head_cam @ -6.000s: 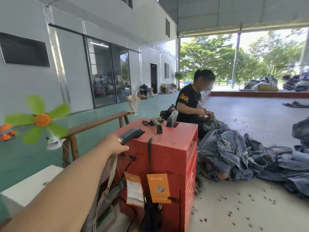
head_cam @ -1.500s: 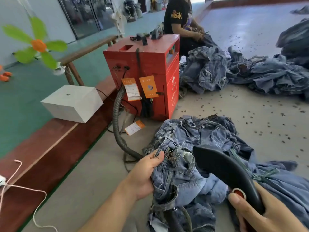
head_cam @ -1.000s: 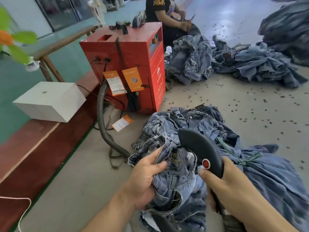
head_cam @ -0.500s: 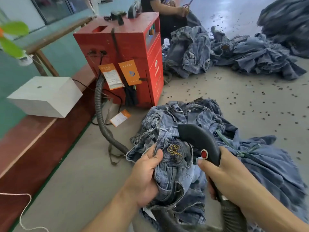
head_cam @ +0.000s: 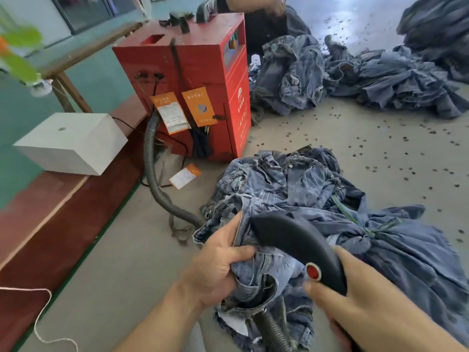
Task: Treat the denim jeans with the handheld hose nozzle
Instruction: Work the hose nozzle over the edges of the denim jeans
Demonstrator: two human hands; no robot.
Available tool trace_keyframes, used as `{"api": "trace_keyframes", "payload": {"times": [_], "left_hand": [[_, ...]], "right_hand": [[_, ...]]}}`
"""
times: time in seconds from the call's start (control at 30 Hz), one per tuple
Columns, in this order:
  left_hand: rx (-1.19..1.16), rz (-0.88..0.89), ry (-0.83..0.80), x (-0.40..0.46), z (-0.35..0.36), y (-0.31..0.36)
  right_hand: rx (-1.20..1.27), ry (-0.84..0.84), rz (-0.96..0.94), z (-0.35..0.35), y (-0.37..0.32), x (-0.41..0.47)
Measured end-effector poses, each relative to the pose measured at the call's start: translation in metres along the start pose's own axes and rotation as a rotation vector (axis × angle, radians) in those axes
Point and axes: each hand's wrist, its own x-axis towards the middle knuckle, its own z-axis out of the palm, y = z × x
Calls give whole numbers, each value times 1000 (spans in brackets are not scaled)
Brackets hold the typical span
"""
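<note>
A heap of blue denim jeans lies on the concrete floor in front of me. My left hand grips a bunched fold of the jeans near the waistband. My right hand holds the black curved hose nozzle, whose tip rests on the denim beside my left thumb. A red button shows on the nozzle just above my right thumb. The grey ribbed hose runs from the red machine along the floor and under the jeans.
A white box sits on a brown raised ledge at left. More jeans piles lie beyond the machine, where a person sits partly in view. Dark scraps dot the floor at right. A wooden bench stands behind.
The nozzle has tipped lower and forward onto the denim, its tip now beside my left thumb. My left hand keeps its grip on the fold. The view has shifted slightly.
</note>
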Motion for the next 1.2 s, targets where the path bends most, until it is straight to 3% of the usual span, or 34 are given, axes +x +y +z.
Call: {"api": "trace_keyframes", "payload": {"times": [0.13,0.23,0.43,0.53,0.7,0.77,0.87,1.03,1.2], "left_hand": [[22,18,-73,0,6,3],[-17,-32,4,-1,6,-2],[-348,-171,-14,4,-3,3],[-232,-287,28,2,-2,-5],[-167,-238,58,2,-5,-8],[-166,-226,40,5,-8,-2],[-126,-199,5,4,-9,-1],[-35,-172,-71,-3,-6,-5],[-40,-191,-33,3,-2,-2]], "right_hand": [[95,29,29,2,-7,20],[149,121,38,-14,-3,17],[-31,-74,2,-9,-5,0],[65,-92,25,-7,-8,10],[68,46,29,-27,4,3],[-4,-6,19,-30,-2,-6],[112,-153,44,-16,-14,0],[213,96,73,-26,-1,9],[-30,-49,11,-13,-5,-2]]}}
